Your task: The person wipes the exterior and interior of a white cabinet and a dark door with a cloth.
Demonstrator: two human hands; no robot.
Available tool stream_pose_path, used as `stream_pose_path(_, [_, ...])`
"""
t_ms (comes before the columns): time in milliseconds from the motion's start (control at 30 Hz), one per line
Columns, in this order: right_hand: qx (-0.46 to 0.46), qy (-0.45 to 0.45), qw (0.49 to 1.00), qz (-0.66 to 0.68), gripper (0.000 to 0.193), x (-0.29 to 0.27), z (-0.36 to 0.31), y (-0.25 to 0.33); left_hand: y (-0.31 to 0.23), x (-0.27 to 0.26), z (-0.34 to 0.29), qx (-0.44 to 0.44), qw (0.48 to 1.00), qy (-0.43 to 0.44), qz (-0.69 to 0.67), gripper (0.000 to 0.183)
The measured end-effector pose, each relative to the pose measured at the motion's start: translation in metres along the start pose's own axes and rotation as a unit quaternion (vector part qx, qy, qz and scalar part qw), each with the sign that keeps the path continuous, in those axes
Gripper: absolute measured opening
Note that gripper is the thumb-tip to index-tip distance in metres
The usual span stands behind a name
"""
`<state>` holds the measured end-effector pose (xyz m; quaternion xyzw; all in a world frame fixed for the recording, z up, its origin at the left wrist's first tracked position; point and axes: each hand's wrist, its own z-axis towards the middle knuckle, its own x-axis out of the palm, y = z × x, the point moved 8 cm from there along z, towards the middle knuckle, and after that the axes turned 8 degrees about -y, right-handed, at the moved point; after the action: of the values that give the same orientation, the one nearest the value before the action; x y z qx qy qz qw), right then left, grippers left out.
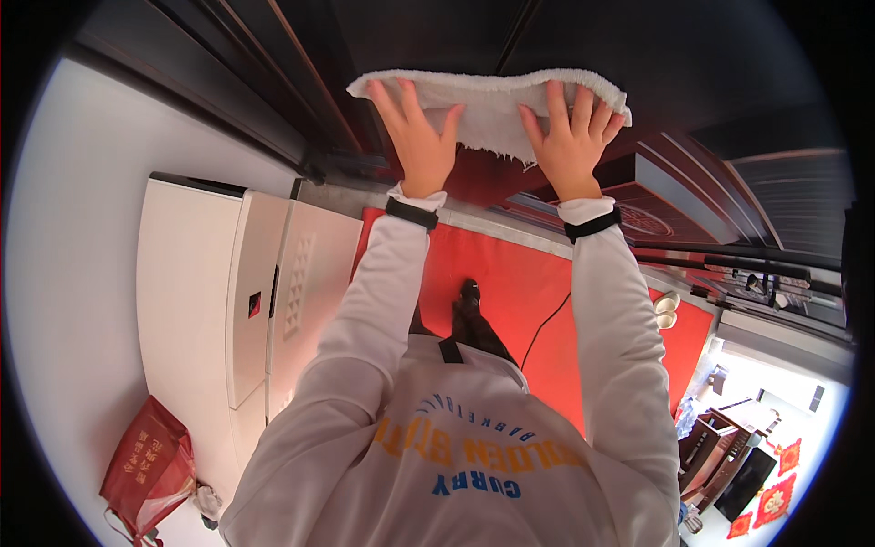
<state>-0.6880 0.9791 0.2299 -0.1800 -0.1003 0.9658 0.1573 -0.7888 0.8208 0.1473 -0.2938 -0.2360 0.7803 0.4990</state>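
A white, fluffy cloth (492,117) with a frayed lower edge lies spread against a dark, glossy panelled door (638,41) at the top of the view. My left hand (421,150) presses on its left part, fingers stretched out and thumb pointing inward. On the cloth's right part rests my right hand (571,146), its fingers spread flat, thumb turned toward the left hand. Both arms reach up and forward in white sleeves with dark bands at the wrists. Neither hand's fingers are curled round the cloth.
Below lies a red floor mat (538,292) with a thin dark cord (547,319). A pale fridge (191,292) stands at the left, a red bag (150,465) near it. Light slippers (667,310) lie at the right, before a bright room with dark furniture (715,451).
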Motion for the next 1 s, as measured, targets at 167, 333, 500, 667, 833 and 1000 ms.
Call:
stream_pose_path(167, [-0.023,0.025,0.999,0.015,0.041,0.01,-0.037,0.005,0.021,0.004,-0.045,-0.065,0.996,-0.019,0.058,0.085])
stream_pose_path(333, [-0.035,0.048,0.998,0.014,0.038,0.021,-0.067,0.007,0.041,0.027,-0.076,-0.199,0.963,-0.01,-0.179,0.084])
stream_pose_path(500, [-0.081,0.073,0.994,0.029,0.034,0.033,-0.099,0.02,0.062,0.044,-0.115,-0.258,0.954,0.0,-0.155,0.086])
stream_pose_path(667, [-0.164,0.093,0.981,0.051,0.033,0.043,-0.13,0.036,0.083,0.078,-0.176,-0.37,0.918,0.015,-0.142,0.086])
stream_pose_path(833, [-0.217,0.175,0.957,0.08,0.04,0.044,-0.164,0.021,0.068,0.141,-0.259,-0.501,0.836,0.059,-0.219,0.083])
stream_pose_path(1000, [-0.235,0.231,0.941,0.083,0.042,0.033,-0.189,-0.012,0.025,0.181,-0.304,-0.557,0.777,0.106,-0.273,0.083])
